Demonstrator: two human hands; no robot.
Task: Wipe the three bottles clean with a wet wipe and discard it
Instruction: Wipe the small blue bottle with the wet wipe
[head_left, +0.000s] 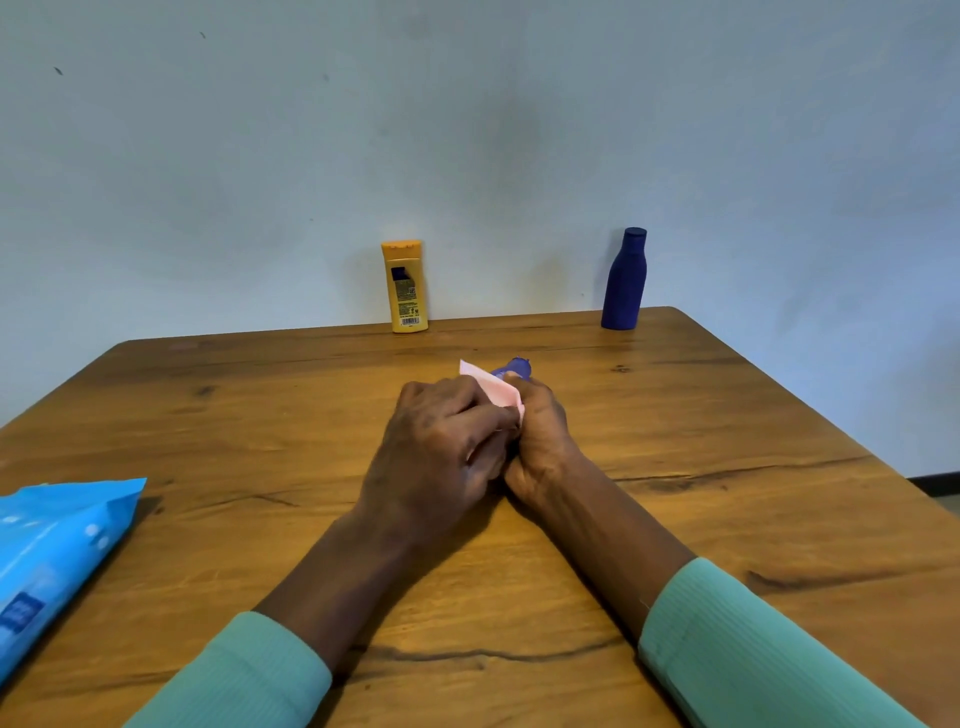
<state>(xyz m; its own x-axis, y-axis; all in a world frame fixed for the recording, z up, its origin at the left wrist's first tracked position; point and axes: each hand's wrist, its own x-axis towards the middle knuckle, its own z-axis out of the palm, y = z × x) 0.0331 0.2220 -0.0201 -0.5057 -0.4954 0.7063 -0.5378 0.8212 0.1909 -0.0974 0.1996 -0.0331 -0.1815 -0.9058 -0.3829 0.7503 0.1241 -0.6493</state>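
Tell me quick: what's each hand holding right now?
Left hand: closed, gripping the pink wet wipe.
Right hand: closed, gripping the small purple bottle.

- Light's soft and even, kinda cool, nothing blown out; the wall (467, 130) goes a bit dimmer toward the top.
- Shadows are faint and fuzzy: a small one on the worktop (727, 415) right of the blue pack (57, 551), another beside the left forearm (337, 582).
- Wide-angle stretch at the edges, worktop sides splay out.
- Pack looks smeary; yellow bottle (405, 286) label print is unreadable.
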